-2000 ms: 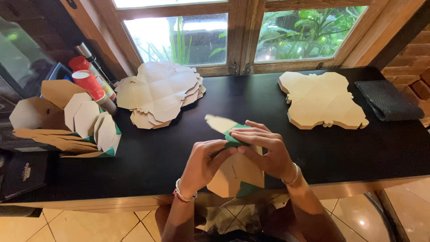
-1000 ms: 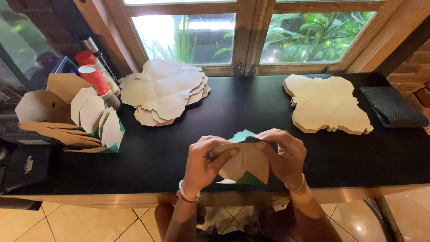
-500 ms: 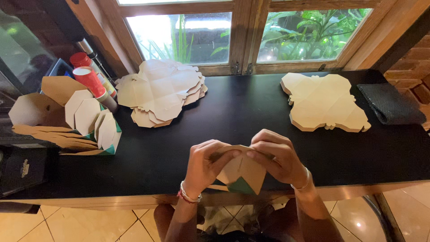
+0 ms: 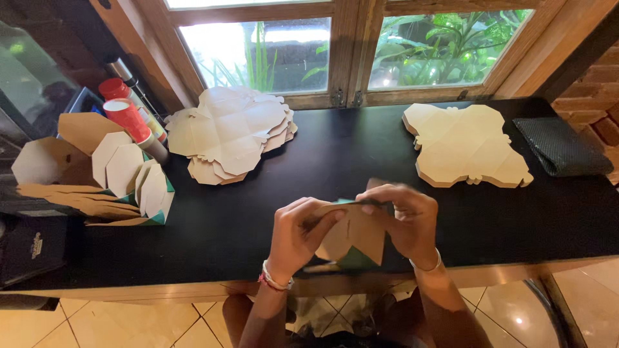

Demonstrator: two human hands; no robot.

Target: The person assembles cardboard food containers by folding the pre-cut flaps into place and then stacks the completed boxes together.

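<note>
Two hands, ours: left hand (image 4: 298, 235) and right hand (image 4: 403, 219) both grip one folded cardboard piece (image 4: 353, 240) above the black table's (image 4: 335, 154) near edge; flat cardboard stacks (image 4: 229, 132) lie beyond.

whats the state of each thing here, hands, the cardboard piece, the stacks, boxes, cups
left hand: closed on the cardboard piece, above the black counter
right hand: closed on the same piece
cardboard piece: partly folded, held up off the counter
left stack of blanks: flat, unfolded, fanned unevenly
right stack of blanks: flat, unfolded, neatly squared
folded boxes: already folded, nested on their sides
red cups: stacked, leaning
dark pouch: lying flat
</note>
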